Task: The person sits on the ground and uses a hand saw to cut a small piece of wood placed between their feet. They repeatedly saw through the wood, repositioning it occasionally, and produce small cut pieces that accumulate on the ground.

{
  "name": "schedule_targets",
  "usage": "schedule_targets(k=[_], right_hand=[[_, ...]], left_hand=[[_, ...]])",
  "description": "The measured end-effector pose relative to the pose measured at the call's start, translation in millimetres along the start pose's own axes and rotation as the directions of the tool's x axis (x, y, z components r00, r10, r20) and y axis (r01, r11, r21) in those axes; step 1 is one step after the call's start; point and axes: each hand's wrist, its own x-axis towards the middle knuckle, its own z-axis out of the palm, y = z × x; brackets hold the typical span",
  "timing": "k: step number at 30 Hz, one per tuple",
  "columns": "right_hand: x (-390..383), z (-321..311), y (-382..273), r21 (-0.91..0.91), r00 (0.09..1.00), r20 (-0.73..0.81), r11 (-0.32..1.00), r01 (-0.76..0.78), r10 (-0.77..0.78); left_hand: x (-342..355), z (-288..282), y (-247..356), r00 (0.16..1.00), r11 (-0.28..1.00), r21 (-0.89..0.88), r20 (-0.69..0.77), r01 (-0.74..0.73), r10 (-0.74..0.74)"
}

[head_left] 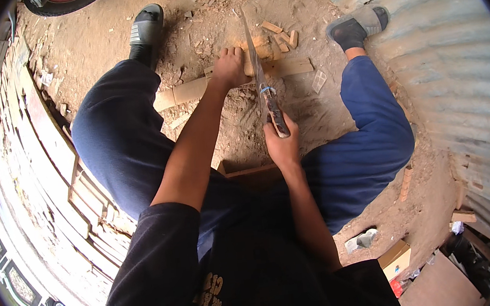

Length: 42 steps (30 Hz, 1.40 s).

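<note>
My right hand (283, 143) is wrapped round the dark, worn handle of a handsaw (257, 68). Its blade points away from me and stands edge-on across the wood. A bit of blue wrapping shows where blade meets handle. Just left of the blade, my left hand (229, 68) has its fingers curled over a light piece of wood (247, 63), much of which the hand hides. Beneath it, a pale plank (291, 66) lies crosswise on the ground. A rounded, yellowish chunk of wood (263, 46) sits just beyond, beside the blade.
Several small wood offcuts (272, 27) lie beyond the plank. My sandalled feet (147, 29) flank the work. Corrugated metal sheeting (438, 55) rises at the right; stacked boards (56, 149) line the left. A wheel (65, 3) stands at the far left. A cardboard box (395, 258) lies at the near right.
</note>
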Motion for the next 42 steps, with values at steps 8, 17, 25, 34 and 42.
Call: schedule_targets(k=[8,17,25,34,42], right_hand=[[-30.2,-0.5,7.6,-0.095,0.996,0.009,0.991,0.089,-0.088],[11.9,13.2,-6.6,-0.063,0.998,0.048,0.997,0.044,-0.041],[2.7,8.8,-18.9,-0.047,0.999,0.034,0.998,-0.029,0.03],[-34.7,12.0,-5.8,-0.05,0.986,-0.067,0.988,0.147,-0.15],[-14.8,13.1,-20.6,-0.049,0.998,0.025,0.997,0.054,-0.053]], left_hand=[[22.0,-7.5,-5.1,0.964,0.979,0.199,0.267,-0.043,-0.012],[14.5,-9.1,0.7,0.977,0.987,0.153,0.21,-0.056,0.023],[20.9,-18.9,7.2,0.97,0.988,0.15,0.243,-0.042,0.005],[19.9,-9.0,0.8,0.96,0.991,0.13,0.279,-0.039,0.001],[27.5,-20.3,-2.8,0.938,0.998,0.055,0.348,-0.021,0.0]])
